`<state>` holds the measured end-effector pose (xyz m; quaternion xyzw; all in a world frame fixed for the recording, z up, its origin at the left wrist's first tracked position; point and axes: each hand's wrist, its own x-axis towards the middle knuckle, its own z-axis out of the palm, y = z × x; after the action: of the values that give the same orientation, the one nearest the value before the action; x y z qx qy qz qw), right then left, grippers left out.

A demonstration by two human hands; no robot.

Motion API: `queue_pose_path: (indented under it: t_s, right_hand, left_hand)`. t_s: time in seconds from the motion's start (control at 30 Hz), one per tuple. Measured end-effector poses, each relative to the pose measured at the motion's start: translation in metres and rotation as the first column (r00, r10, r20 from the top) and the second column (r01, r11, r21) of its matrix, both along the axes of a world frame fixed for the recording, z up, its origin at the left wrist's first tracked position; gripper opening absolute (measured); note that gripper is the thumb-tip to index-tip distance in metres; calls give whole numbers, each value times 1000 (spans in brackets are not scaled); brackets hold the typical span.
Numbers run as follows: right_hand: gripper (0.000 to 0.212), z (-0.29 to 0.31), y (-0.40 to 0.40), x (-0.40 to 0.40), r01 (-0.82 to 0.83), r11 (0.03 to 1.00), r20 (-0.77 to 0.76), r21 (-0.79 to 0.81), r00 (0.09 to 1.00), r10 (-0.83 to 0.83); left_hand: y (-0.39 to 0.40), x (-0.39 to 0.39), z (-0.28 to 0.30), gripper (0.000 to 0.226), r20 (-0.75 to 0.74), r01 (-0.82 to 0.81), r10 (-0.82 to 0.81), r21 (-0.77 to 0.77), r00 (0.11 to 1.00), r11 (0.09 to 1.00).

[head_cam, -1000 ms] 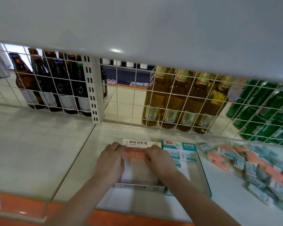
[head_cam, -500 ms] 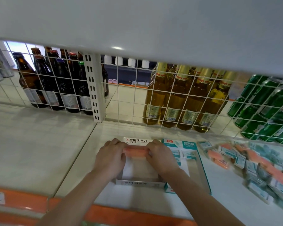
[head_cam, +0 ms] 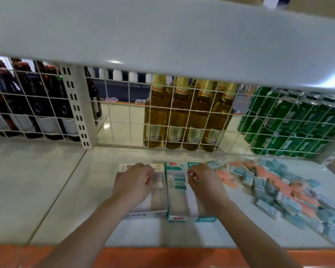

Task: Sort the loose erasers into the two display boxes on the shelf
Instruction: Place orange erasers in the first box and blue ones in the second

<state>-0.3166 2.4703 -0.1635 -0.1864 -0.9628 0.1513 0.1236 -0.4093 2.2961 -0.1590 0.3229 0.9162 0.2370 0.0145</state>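
Two display boxes stand side by side on the white shelf: a white box (head_cam: 143, 215) with Korean print on the left and a teal box (head_cam: 182, 218) on the right. My left hand (head_cam: 133, 185) hovers over the back of the white box with its fingers loosely curled, hiding what lies under it. My right hand (head_cam: 205, 182) is over the teal box, fingers loosely curled, nothing visibly in it. A few teal-sleeved erasers (head_cam: 179, 182) lie at the back of the teal box. The loose pile of pink and teal-sleeved erasers (head_cam: 278, 188) spreads out to the right.
A white wire grid (head_cam: 124, 117) closes the back of the shelf, with dark bottles, yellow bottles (head_cam: 184, 117) and green cans (head_cam: 290, 122) behind it. An upper shelf (head_cam: 162, 35) hangs low overhead. An orange strip (head_cam: 162, 256) edges the front.
Both hands pressed a row of pink erasers at the back of the white box; now they have parted. My right hand has moved right over the teal box. The camera has shifted slightly.
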Motion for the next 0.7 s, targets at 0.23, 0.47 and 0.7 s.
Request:
queue_pose_path:
  t_s: [0.23, 0.47, 0.7]
  right_hand:
    - [26, -5, 48, 34, 165, 985, -10, -56, 986, -166]
    - [30, -16, 89, 45, 255, 965, 131, -58, 961, -246]
    - [40, -15, 107, 38, 228, 971, 170, -67, 962, -214]
  left_hand:
    - [44, 19, -3, 28, 69, 133, -134, 25, 989, 991]
    - [76, 34, -8, 29, 114, 219, -222, 42, 968, 975]
    - [91, 45, -13, 33, 131, 232, -226, -35, 965, 972]
